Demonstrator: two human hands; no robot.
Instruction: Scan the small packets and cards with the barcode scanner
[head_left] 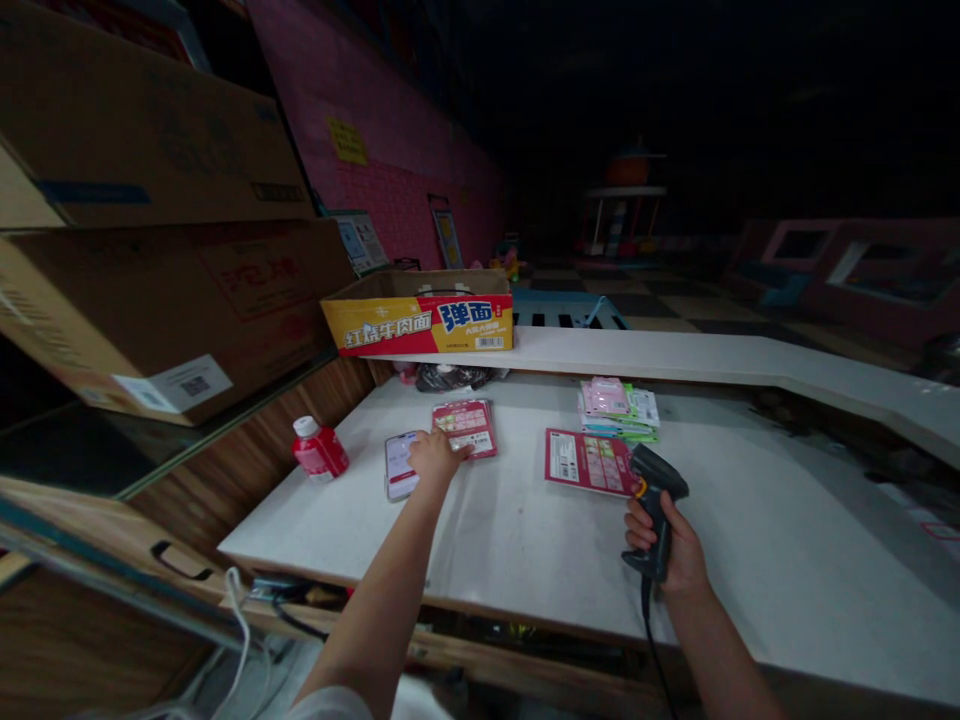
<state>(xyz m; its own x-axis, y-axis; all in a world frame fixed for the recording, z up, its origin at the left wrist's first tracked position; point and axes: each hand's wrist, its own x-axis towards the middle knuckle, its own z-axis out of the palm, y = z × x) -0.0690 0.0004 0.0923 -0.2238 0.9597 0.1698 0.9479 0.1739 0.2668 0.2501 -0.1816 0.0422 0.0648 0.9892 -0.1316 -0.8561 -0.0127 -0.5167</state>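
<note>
My right hand [682, 550] is wrapped round the grip of a black barcode scanner [657, 475], held upright with its cable hanging down. The scanner's head overlaps the right end of a flat red packet [589, 462] with a white label and barcode. My left hand [436, 455] reaches over a smartphone [400, 483] with a lit screen, a finger at the screen and the thumb stretched to the right. Beside that hand lies a stack of similar red packets [472, 425], partly behind the thumb. Behind the single packet sits a pile of pink, green and white packets [619, 405].
A red bottle with a white cap [320, 450] stands at the desk's left. An open noodle carton [427, 325] rests on the raised white ledge [645, 350]. Large cardboard boxes [255, 290] are stacked at left. A white cable [238, 610] hangs below the desk edge.
</note>
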